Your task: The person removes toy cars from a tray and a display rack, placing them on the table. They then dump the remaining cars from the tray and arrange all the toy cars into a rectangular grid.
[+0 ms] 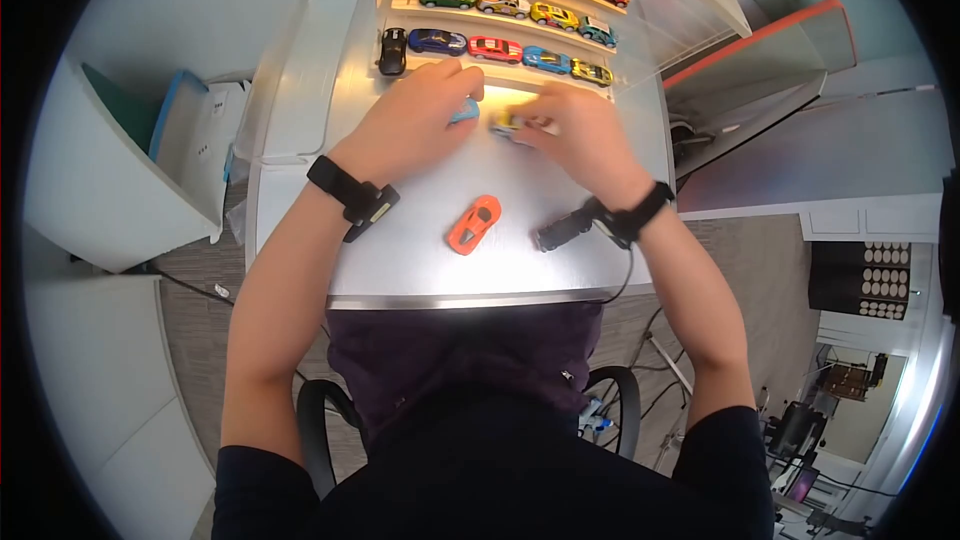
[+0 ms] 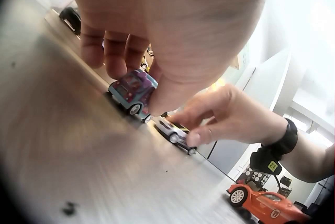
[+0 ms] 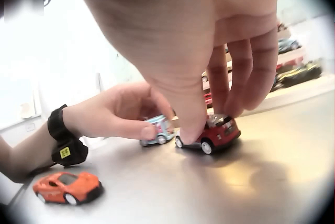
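Two at once at the desk [image 1: 415, 265]: the left grip [image 1: 412, 120] pinches a light-blue toy car [image 2: 132, 90], partly hidden; an orange car [image 1: 474, 225] lies loose toward the near edge [image 1: 470, 301]; the right grip [image 1: 585, 140] clamps a red-backed car [image 3: 226, 133], blurred and half covered. Both held cars look light, hard and slick, best taken by the sides.

Premises present as an office-type workroom fitted out as a lab; which of the two is its main use cannot be determined. Evidence: grey floor [image 1: 200, 325] in a carpet-like finish, plain white cabinets [image 1: 110, 370], a chair with black armrests [image 1: 627, 410] at a smooth pale table [image 1: 400, 265]. Loose cables [image 1: 645, 365] trail across the floor; dark equipment [image 1: 797, 428], too small to identify, stands at the right.
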A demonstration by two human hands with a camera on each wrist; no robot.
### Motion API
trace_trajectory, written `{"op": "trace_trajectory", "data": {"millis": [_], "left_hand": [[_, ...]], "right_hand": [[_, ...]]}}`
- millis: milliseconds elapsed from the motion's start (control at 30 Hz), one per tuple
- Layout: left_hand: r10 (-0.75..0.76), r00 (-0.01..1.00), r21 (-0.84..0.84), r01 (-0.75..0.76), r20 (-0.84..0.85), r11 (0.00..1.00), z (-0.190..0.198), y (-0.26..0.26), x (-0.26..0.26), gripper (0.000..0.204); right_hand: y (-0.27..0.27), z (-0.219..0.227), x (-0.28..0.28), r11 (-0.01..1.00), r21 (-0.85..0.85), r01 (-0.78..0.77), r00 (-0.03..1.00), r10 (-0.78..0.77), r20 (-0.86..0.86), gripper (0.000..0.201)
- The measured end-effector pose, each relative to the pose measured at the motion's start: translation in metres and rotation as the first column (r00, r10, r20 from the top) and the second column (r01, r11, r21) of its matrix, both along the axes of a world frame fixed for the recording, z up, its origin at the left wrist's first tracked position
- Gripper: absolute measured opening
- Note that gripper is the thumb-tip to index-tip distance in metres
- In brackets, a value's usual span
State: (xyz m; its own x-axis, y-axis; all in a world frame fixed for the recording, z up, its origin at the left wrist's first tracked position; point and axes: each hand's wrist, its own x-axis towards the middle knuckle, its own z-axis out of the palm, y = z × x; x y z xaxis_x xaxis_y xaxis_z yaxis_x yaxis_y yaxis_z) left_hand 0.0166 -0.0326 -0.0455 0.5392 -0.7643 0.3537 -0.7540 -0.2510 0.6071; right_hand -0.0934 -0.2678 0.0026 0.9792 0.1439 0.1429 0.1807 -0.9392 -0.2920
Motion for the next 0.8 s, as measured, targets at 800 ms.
{"op": "trace_trajectory", "data": {"millis": [800], "left_hand": [[-0.021,1.0,-0.002,0.021,-0.012,1.0,0.001,0.001,0.001,0.024]], "right_hand": [[0.002,-0.004,-0.012,0.982,-0.157,0.101,0.995,-0.096,0.04,0.02]]}}
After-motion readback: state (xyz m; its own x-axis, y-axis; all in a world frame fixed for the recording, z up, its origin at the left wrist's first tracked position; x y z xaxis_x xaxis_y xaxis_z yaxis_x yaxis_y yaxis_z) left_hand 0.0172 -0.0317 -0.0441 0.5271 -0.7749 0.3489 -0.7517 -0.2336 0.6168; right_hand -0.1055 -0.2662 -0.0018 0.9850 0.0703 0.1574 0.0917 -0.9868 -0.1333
